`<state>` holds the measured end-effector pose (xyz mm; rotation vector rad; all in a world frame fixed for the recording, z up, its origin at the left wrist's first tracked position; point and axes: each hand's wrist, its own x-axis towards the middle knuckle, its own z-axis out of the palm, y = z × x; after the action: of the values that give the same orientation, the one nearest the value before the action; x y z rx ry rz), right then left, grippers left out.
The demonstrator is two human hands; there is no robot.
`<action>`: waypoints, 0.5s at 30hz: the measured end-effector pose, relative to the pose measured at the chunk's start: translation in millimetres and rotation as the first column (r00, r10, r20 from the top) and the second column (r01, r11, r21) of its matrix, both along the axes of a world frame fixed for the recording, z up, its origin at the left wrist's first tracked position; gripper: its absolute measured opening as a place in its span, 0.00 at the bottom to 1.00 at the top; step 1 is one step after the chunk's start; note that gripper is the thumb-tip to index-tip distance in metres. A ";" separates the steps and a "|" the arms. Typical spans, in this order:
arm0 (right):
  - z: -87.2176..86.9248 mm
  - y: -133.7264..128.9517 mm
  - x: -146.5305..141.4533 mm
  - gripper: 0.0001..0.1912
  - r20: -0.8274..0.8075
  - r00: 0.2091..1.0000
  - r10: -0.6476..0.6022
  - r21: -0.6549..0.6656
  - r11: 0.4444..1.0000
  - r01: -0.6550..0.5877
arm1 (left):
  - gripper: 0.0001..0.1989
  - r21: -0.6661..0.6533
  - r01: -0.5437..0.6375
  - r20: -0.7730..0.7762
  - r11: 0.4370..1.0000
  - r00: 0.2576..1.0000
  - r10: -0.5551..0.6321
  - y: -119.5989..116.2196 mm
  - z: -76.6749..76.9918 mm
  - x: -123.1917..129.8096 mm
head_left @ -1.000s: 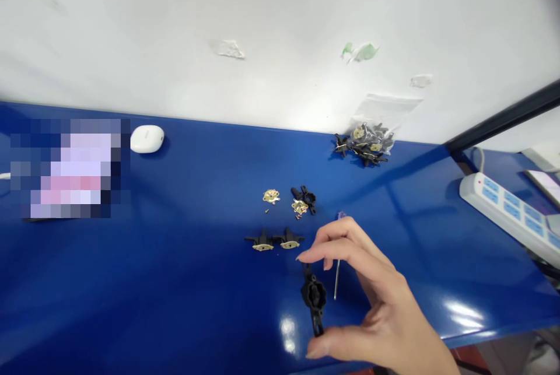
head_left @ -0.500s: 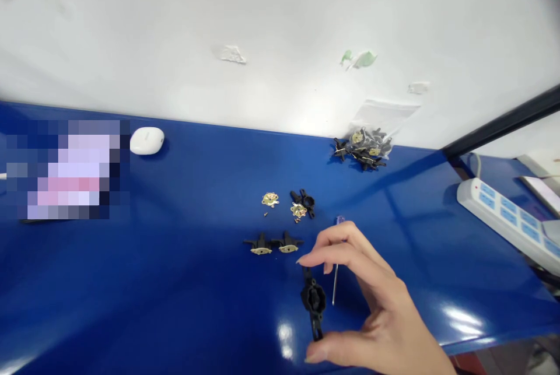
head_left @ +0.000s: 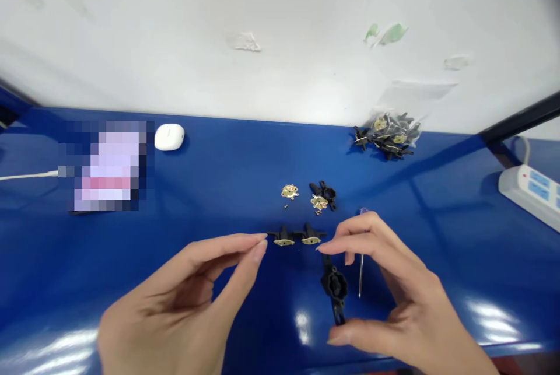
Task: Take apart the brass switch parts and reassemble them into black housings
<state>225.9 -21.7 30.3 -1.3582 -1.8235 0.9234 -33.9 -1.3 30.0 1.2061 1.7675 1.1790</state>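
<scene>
My right hand (head_left: 394, 287) grips a black plastic bracket (head_left: 336, 284) by its two ends, between thumb and forefinger, with its round socket facing up. My left hand (head_left: 184, 299) has entered from the lower left, thumb and forefinger pinched together; anything between the tips is too small to make out. Just past those tips stand two black parts with brass-coloured plates, a left one (head_left: 283, 237) and a right one (head_left: 310, 236). Behind them lie a loose brass plate (head_left: 289, 191), tiny screws (head_left: 318, 212) and another black bracket (head_left: 329, 193). A screwdriver (head_left: 361, 276) is partly hidden behind my right hand.
At the back right, a clear plastic bag (head_left: 394, 130) holds more black parts. A white case (head_left: 170, 137) and a pixelated phone-like object (head_left: 111, 165) with a cable lie at the left. A power strip (head_left: 531, 191) sits at the right, and a white wall rises behind the blue table (head_left: 227, 182).
My left hand has come into view with its fingertips pinched. The whole view has shifted, so things sit further right; my right hand still grips the black bracket.
</scene>
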 end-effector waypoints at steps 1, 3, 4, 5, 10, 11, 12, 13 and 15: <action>0.9 0.1 -0.7 0.34 0.010 1.000 0.004 0.008 1.000 -0.004 | 0.08 0.023 -0.038 0.007 0.999 0.999 0.038 8.2 11.4 11.1; 3.7 0.8 -2.2 0.33 0.026 1.000 0.006 0.012 1.000 -0.006 | 0.06 0.019 -0.009 0.034 1.000 0.999 0.008 16.0 22.7 25.5; 5.4 1.3 -3.0 0.33 0.035 0.999 0.006 0.013 1.000 -0.006 | 0.05 0.017 -0.004 0.047 1.000 0.999 0.003 16.8 23.8 28.9; 7.0 2.0 -3.5 0.34 0.045 0.999 0.007 0.015 1.000 -0.007 | 0.05 0.012 0.011 0.067 1.000 0.998 -0.012 16.5 22.9 30.3; 10.4 4.8 -3.1 0.33 0.117 0.993 0.005 0.028 1.000 -0.008 | 0.07 -0.022 0.042 0.125 0.999 0.991 -0.039 15.7 16.4 27.1; 10.4 5.4 -2.8 0.34 0.123 0.992 0.007 0.030 0.999 -0.011 | 0.07 -0.034 0.051 0.131 0.998 0.990 -0.046 16.9 16.7 26.6; 10.5 6.2 -2.8 0.34 0.125 0.992 0.009 0.034 0.999 -0.013 | 0.08 -0.043 0.059 0.136 0.997 0.989 -0.053 18.4 17.3 26.2; 10.6 7.1 -2.8 0.34 0.125 0.992 0.011 0.040 0.999 -0.016 | 0.09 -0.044 0.049 0.139 0.998 0.989 -0.042 19.9 18.1 25.8; 11.5 9.0 -3.4 0.34 0.132 0.991 0.015 0.053 0.998 -0.023 | 0.09 -0.048 0.022 0.131 0.999 0.991 -0.015 22.8 19.1 24.6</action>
<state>222.5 -12.7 41.8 -1.3993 -1.9494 0.8043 -9.3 21.5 49.1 1.0898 1.6752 1.1698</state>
